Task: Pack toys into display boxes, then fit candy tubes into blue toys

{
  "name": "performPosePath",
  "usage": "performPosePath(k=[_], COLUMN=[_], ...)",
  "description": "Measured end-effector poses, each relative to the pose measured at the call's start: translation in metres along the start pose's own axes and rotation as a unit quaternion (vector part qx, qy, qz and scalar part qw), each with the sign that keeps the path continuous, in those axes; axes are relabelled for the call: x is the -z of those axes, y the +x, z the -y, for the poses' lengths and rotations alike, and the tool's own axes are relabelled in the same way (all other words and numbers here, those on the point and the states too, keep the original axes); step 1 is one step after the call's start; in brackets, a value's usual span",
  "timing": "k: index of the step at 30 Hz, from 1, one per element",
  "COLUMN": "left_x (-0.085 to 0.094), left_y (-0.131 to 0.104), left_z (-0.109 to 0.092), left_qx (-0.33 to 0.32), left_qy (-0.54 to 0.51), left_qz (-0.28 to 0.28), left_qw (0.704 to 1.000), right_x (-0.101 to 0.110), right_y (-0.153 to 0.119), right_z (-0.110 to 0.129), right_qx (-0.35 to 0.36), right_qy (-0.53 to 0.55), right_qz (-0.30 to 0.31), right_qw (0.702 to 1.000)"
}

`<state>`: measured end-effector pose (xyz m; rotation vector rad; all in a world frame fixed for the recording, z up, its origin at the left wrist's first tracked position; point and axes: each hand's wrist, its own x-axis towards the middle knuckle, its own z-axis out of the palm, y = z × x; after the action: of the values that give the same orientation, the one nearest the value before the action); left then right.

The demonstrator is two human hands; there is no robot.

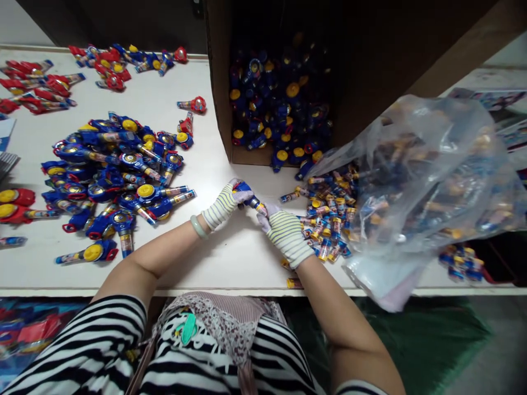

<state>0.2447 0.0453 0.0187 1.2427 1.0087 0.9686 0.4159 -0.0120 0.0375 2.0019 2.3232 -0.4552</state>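
My left hand (225,207), in a striped glove, is closed around the blue round-headed body of a small toy (246,192). My right hand (287,233), gloved alike, pinches a little printed tube (260,208) at the toy's other end. Toy and tube are in line and touching; the fingers hide how far one sits in the other. To the right of my right hand lies a heap of small tubes with yellow ends (329,216). On the left is a pile of blue toys with tubes attached (111,175).
A large open cardboard box (222,82) holding many blue and yellow toy bodies stands at the back. A clear plastic bag (428,181) of tubes spreads over the right side. Red toys (49,88) lie at the far left. The white table's front edge (230,292) is near my body.
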Motion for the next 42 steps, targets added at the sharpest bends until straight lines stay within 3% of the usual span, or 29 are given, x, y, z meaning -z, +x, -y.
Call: performPosePath(k=[3,5,7,9,10,13,15,17,19,20,21,22,25,26,28,31,33,34,35,37,39,40,42], left_x=[0.0,0.004,0.01,0.016,0.018,0.018,0.016,0.018,0.025,0.029,0.033,0.037,0.04,0.039,0.036,0.034,0.034,0.035,0.035,0.033,0.03,0.029,0.029], left_y=[-0.007,-0.013,-0.017,-0.018,-0.017,-0.013,-0.013,-0.015,-0.018,-0.019,-0.019,-0.018,-0.016,-0.016,-0.017,-0.018,-0.017,-0.015,-0.015,-0.016,-0.023,-0.026,-0.031], left_z=[-0.002,-0.004,-0.007,-0.007,-0.006,0.001,0.005,0.004,0.0,-0.002,-0.003,-0.003,0.002,0.004,0.005,0.002,-0.002,-0.004,-0.005,-0.005,-0.006,-0.006,-0.008], left_qx=[-0.013,-0.03,-0.056,-0.072,-0.072,-0.041,-0.025,-0.037,-0.063,-0.072,-0.079,-0.08,-0.066,-0.058,-0.046,-0.064,-0.075,-0.073,-0.067,-0.05,-0.033,-0.028,-0.017], left_qy=[0.026,0.057,0.099,0.138,0.144,0.118,0.088,0.076,0.085,0.099,0.116,0.13,0.119,0.099,0.054,0.024,0.043,0.063,0.085,0.11,0.096,0.075,0.029], left_qz=[-0.017,-0.032,-0.018,0.007,0.008,-0.03,-0.046,-0.034,-0.009,0.003,0.004,-0.007,-0.083,-0.103,-0.1,-0.03,0.006,0.005,-0.007,-0.049,-0.07,-0.063,-0.03], left_qw=[0.999,0.997,0.993,0.988,0.987,0.992,0.995,0.996,0.994,0.992,0.99,0.988,0.987,0.988,0.992,0.997,0.996,0.995,0.994,0.991,0.992,0.995,0.999], right_x=[-0.014,-0.03,-0.046,-0.055,-0.057,-0.052,-0.049,-0.051,-0.056,-0.058,-0.058,-0.057,-0.049,-0.047,-0.046,-0.051,-0.053,-0.053,-0.052,-0.048,-0.048,-0.05,-0.058], right_y=[0.0,-0.001,-0.003,-0.002,-0.001,0.003,0.002,-0.001,-0.003,-0.002,0.0,0.004,0.014,0.016,0.015,0.008,0.006,0.005,0.005,0.004,0.0,-0.002,-0.005], right_z=[0.0,0.001,0.005,0.01,0.012,0.018,0.023,0.029,0.036,0.038,0.039,0.039,0.032,0.029,0.023,0.02,0.02,0.02,0.02,0.023,0.03,0.035,0.044], right_qx=[0.0,0.009,0.019,0.018,0.014,-0.016,-0.033,-0.038,-0.021,-0.011,-0.004,0.003,-0.009,-0.018,-0.024,0.003,0.013,0.01,-0.001,-0.035,-0.043,-0.037,-0.013], right_qy=[0.071,0.219,0.4,0.509,0.517,0.404,0.378,0.484,0.615,0.65,0.655,0.632,0.482,0.461,0.499,0.619,0.664,0.669,0.655,0.576,0.533,0.549,0.626], right_qz=[-0.014,-0.01,0.039,0.078,0.071,-0.029,-0.037,0.024,0.084,0.096,0.092,0.076,-0.014,-0.027,0.005,0.148,0.198,0.189,0.154,0.045,0.01,0.031,0.128], right_qw=[0.997,0.976,0.915,0.857,0.853,0.914,0.924,0.874,0.784,0.754,0.75,0.771,0.876,0.887,0.866,0.771,0.721,0.719,0.74,0.816,0.845,0.834,0.769])
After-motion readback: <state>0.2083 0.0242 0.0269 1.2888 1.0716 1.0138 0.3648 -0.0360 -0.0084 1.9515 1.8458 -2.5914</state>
